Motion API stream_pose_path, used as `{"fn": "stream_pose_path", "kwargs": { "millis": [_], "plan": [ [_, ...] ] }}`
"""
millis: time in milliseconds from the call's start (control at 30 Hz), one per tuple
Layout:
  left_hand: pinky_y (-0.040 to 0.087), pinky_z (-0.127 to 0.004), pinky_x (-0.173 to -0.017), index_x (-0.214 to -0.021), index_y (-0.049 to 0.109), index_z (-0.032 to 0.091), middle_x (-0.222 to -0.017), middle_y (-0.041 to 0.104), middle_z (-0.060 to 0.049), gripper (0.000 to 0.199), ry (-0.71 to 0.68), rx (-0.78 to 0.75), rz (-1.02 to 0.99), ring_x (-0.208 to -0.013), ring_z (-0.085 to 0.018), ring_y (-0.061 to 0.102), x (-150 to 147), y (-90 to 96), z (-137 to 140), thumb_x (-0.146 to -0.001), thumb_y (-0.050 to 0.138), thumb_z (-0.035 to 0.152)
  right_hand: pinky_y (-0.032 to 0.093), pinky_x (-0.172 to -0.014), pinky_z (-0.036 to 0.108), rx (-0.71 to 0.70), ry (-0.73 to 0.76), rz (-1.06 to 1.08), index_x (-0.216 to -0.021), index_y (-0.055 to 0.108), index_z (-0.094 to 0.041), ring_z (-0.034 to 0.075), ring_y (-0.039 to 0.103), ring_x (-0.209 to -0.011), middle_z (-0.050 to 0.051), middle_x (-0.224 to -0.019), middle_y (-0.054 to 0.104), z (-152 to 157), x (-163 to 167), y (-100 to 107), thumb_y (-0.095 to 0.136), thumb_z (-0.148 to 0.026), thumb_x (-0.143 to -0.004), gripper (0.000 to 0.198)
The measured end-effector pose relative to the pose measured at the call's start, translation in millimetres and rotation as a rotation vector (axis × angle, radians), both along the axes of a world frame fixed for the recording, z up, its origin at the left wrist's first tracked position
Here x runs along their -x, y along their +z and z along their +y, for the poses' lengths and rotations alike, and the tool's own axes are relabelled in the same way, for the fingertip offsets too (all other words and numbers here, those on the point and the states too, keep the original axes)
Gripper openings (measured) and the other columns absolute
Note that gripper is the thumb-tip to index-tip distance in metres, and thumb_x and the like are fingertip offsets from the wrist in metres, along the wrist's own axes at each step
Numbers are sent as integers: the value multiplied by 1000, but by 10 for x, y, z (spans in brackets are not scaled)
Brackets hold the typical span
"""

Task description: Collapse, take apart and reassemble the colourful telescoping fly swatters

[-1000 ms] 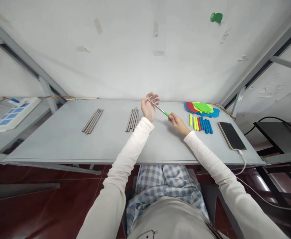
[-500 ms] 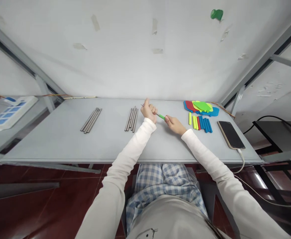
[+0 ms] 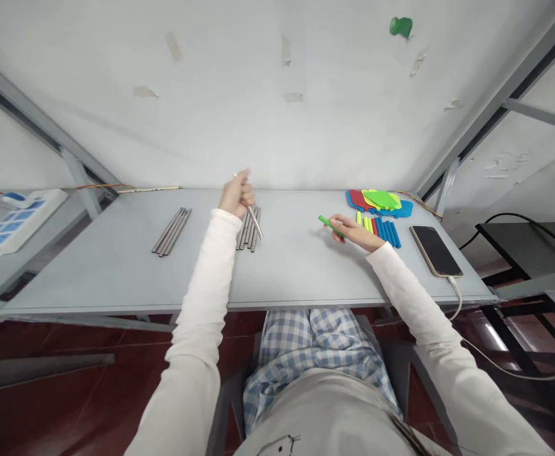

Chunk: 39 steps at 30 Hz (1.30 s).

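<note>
My left hand (image 3: pixel 238 194) is closed around a thin metal tube (image 3: pixel 256 223), held slanted above a bunch of metal tubes (image 3: pixel 245 235) on the table. In my right hand (image 3: pixel 353 232) is a bright green foam sleeve (image 3: pixel 327 222), pinched between thumb and fingers, its front end sticking out to the left. Just behind that hand lies a row of coloured sleeves (image 3: pixel 388 233) in yellow, red and blue, partly hidden by the fingers. Farther left, several more metal tubes (image 3: pixel 171 232) lie side by side.
Flat blue, red, yellow and green plastic pieces (image 3: pixel 382 201) are stacked at the back right of the grey table (image 3: pixel 116 278). A phone (image 3: pixel 436 251) with a white cable lies near the right end. Beyond the left end is a white power strip (image 3: pixel 18 221).
The green sleeve and metal tube have come apart. My left hand has moved left with the tube, over the middle bunch; my right hand has moved right with the sleeve.
</note>
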<state>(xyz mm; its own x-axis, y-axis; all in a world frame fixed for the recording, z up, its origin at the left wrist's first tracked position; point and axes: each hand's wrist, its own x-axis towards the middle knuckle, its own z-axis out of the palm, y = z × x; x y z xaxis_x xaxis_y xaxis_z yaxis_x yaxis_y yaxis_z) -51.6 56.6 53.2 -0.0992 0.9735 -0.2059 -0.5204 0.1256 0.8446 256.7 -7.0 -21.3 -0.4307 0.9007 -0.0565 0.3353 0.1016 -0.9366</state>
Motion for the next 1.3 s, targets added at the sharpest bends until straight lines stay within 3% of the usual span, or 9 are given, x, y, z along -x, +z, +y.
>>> {"fn": "stream_pose_path", "kwargs": {
  "millis": [100,200,267,367,533,700,833,1067,1300],
  "plan": [
    [12,-14,-34,-67,41,20,-50,34,11,29,-177,122,412,-32,-2,23,-302,-351,40,-76,69,23,39,-74,29,-348,-243,-387,-76,55,-20,18,53,-75,5,-72,59,207,102,8,54,-41,-91,25],
    [34,-18,-46,-81,47,21,-70,54,1,25,-73,149,745,-49,-9,49,-583,-636,49,-71,70,17,38,-85,36,-445,-425,-651,-73,56,-18,25,55,-91,15,-86,62,377,182,-110,52,-30,-92,22],
    [46,-26,-69,-92,50,19,-92,60,-9,31,10,69,939,-83,-19,63,-686,-753,20,-68,67,10,37,-88,38,-449,-513,-785,-86,58,-15,29,53,-99,20,-96,63,416,190,-218,52,-26,-90,13],
    [37,-40,-101,-117,49,10,-128,51,-23,48,27,-16,1357,-126,-33,46,-751,-874,-84,-71,59,6,37,-87,41,-460,-618,-980,-104,55,-8,33,50,-106,24,-107,60,394,175,-331,48,-19,-89,20],
    [28,-47,-108,-136,45,6,-140,44,-25,49,16,9,1841,-131,-35,39,-699,-1054,-252,-88,41,15,34,-87,40,-506,-722,-1131,-119,47,-2,32,47,-109,26,-119,52,369,179,-350,39,-7,-85,36],
    [30,-54,-106,-133,53,16,-145,42,-22,43,63,94,1943,-133,-36,37,-431,-1096,-325,-95,39,30,31,-85,40,-499,-695,-1141,-114,52,-2,33,46,-107,26,-116,51,463,101,-374,33,-5,-83,36],
    [33,-58,-101,-142,45,31,-145,41,-18,51,107,220,1894,-128,-38,42,-155,-1011,-401,-92,47,43,31,-85,41,-489,-700,-1137,-110,55,-4,32,46,-106,26,-116,51,511,-43,-410,35,-7,-83,34],
    [37,-49,-99,-138,50,21,-131,53,-18,48,21,151,1976,-121,-36,46,295,-990,-441,-94,46,39,30,-87,45,-489,-681,-1108,-109,57,-7,33,45,-106,25,-115,50,420,-142,-429,39,-11,-83,31],
    [37,-50,-100,-132,54,17,-132,52,-21,44,187,260,2036,-123,-37,47,764,-1054,-400,-92,48,35,30,-85,45,-547,-715,-1035,-104,58,-8,33,43,-103,25,-112,50,419,-121,-464,39,-11,-81,30]
  ]
}}
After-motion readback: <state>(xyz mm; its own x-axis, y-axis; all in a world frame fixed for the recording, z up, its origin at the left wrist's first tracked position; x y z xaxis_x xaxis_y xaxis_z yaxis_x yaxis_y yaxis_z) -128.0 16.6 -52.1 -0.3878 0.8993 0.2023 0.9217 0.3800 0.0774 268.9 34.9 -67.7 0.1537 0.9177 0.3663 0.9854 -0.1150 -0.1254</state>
